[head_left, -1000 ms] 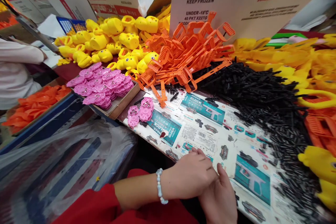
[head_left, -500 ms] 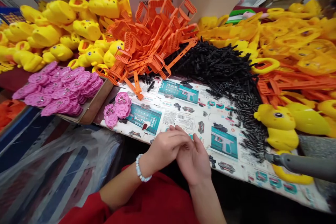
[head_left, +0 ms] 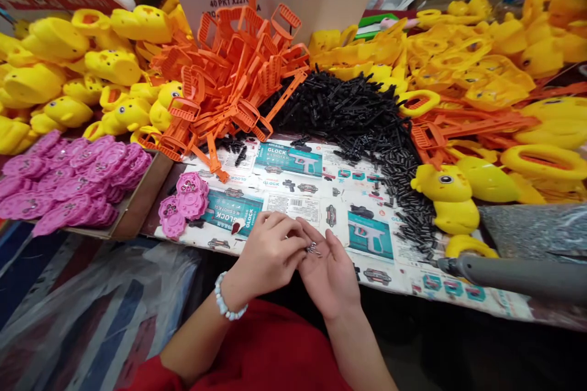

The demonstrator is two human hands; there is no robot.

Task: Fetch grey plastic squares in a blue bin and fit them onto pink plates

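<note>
Several small metal screws (head_left: 313,249) lie in the cupped palm of my right hand (head_left: 332,278), which is turned upward with its thumb apart. My left hand (head_left: 270,253), with a beaded bracelet (head_left: 224,302) at the wrist, reaches over that palm. Its thumb and fingers are pinched together right at the screws; what sits between the fingertips is hidden. Both hands are just above the near edge of the printed cardboard sheet (head_left: 305,204). Left of them, two pink round plastic pieces (head_left: 191,195) with metal bits in them rest on the sheet.
Pink pieces (head_left: 68,177) fill a carton at the left. Behind are yellow duck-shaped parts (head_left: 110,67), orange plastic parts (head_left: 243,67) and a heap of small black parts (head_left: 343,104). On the right, a grey powered screwdriver (head_left: 504,272) lies beside a tray of screws (head_left: 536,229).
My left fingers have drawn back from covering my right palm, so the screws in it now show. The view has shifted to the right.
</note>
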